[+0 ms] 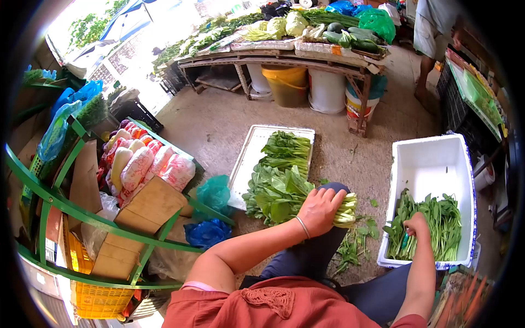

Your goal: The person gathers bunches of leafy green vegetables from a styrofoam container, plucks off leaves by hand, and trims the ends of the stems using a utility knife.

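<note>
My left hand [321, 212] is closed round the stems of a bunch of leafy greens [273, 197], whose pale cut ends stick out past my fingers above my knee. More bundles of greens [286, 148] lie on a white tray [243, 164] on the floor. On the right, my right hand [417, 224] reaches into a white foam box [430, 156] and is closed at the loose greens [440, 224] there. A small teal object [405, 240] shows just below that hand; whether my fingers hold it is unclear.
Leaf scraps [355, 246] lie on the floor between tray and box. Left stands a green metal rack [60, 202] with wrapped produce and cardboard. Ahead is a vegetable table [240, 57] with buckets [284, 87] beneath. A person's leg [425, 74] is at the upper right.
</note>
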`<state>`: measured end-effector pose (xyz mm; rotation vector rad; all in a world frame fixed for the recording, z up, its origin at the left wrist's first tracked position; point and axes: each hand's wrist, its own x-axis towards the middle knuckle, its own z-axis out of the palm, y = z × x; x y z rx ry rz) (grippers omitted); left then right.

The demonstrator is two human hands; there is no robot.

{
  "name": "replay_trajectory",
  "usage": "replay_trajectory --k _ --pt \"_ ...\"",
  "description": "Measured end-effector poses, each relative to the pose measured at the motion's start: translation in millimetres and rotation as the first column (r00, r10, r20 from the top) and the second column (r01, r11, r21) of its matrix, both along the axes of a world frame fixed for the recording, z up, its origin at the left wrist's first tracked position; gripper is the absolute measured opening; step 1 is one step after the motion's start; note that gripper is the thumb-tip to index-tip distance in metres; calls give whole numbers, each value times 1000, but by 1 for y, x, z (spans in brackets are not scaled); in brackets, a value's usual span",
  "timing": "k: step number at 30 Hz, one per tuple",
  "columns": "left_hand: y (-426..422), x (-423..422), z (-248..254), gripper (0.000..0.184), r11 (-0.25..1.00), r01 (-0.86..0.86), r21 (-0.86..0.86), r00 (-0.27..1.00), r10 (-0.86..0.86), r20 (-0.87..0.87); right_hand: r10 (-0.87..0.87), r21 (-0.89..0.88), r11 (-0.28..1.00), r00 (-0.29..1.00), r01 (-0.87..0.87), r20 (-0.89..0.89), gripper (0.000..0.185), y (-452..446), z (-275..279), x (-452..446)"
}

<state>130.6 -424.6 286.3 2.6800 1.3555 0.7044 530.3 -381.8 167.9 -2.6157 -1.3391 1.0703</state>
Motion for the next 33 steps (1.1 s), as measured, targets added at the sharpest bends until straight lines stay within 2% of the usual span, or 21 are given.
replay_trajectory --k 2,3,4,6,7,8,9,10,11,13,15,17,18,19,21,23,25,27,28,30,33 --pt "1 1 -3 58 1000 12 -13 999 -12 38 53 -23 998 997 -52 54 32 2 -19 26" --pt "0 2 -2 58 999 -13 -42 999 15 42 1 81 997 999 -4 35 38 6 -53 53" --pt "3 0 -5 57 999 32 4 994 -32 104 -19 168 986 999 14 27 46 2 -47 53" --pt "2 -7 -12 56 996 28 85 991 -38 128 197 138 969 978 -204 65 60 1 -32 61" --pt "-3 -7 -5 55 1000 -17 4 992 16 124 387 75 911 902 -406 189 59 1 -30 74" --pt "-2 -10 -3 58 997 0 82 982 -15 187 146 168 973 987 -155 64 53 -9 -2 64" --pt "-3 -11 -3 64 991 9 132 987 -30 160 -61 240 969 998 61 -7 46 -22 15 59" --pt "-5 -13 -6 67 992 8 123 985 -29 170 -139 284 948 990 143 -33 41 -26 14 66" --pt "-7 -15 -8 70 992 -12 129 985 -11 173 -237 248 938 970 243 -55 33 -34 36 56" --pt "-15 -9 -8 75 990 -11 144 985 -14 171 -394 113 906 911 408 -125 16 -40 27 65" --pt "2 -16 -10 77 993 5 117 985 -25 172 -351 -56 935 937 350 9 19 -30 25 51" --pt "3 -16 -10 78 995 14 100 985 -31 169 -329 -110 940 944 323 -34 21 -36 23 41" --pt "2 -18 -11 83 1000 -22 -2 987 22 161 -320 -131 942 945 310 -63 21 -36 17 38" --pt "1 -17 -11 83 1000 -19 -12 987 21 162 -310 -153 943 946 295 -92 21 -36 4 35" --pt "1 -14 -9 82 999 -22 -35 986 28 166 -351 -215 918 935 333 -49 21 -30 -23 25" --pt "2 -15 -13 82 999 -31 -17 984 34 173 -185 -90 976 970 201 159 13 -40 -36 11" --pt "2 -17 -12 82 1000 -3 -31 969 10 246 -160 107 986 933 132 323 21 -52 -54 4" --pt "3 -19 -16 83 1000 -3 -15 954 7 301 -149 74 988 951 134 269 23 -47 -66 11" --pt "5 -21 -15 83 1000 -9 -29 949 18 313 -94 45 995 940 83 329 24 -43 -76 14" --pt "6 -24 -10 81 1000 -13 12 944 9 329 -123 67 992 924 106 362 26 -41 -80 12" --pt "6 -29 -5 80 1000 -31 0 927 29 374 -79 -45 993 891 110 447 26 -31 -78 9"
